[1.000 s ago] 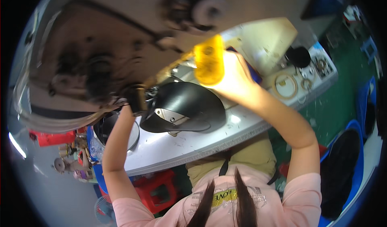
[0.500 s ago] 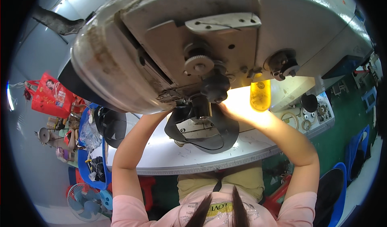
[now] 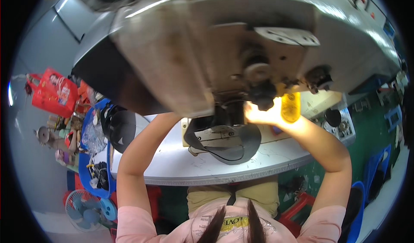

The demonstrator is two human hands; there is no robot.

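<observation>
A dark grey fabric loop, like part of a cap [image 3: 248,146], lies under the head of a large sewing machine [image 3: 168,49], around its pale bed plate [image 3: 220,137]. My left forearm [image 3: 151,139] reaches up to the loop's left side; the machine head hides the left hand itself. On the other side, my right hand [image 3: 262,113] is beside the needle area, close to the loop's upper right edge. Lamp glare washes out its fingers, and I cannot tell whether they grip the fabric. A yellow lamp [image 3: 290,107] glows just above that wrist.
Dark curved fabric pieces [image 3: 122,131] are piled at the table's left end by a blue bin [image 3: 99,191]. A white table [image 3: 172,172] has a measuring strip along its front edge. A blue fan [image 3: 86,210] stands lower left; small metal parts [image 3: 345,124] lie right.
The view has shifted, so the machine head appears farther right. My right hand has moved right, away from the needle area. The fabric loop stays around the bed plate.
</observation>
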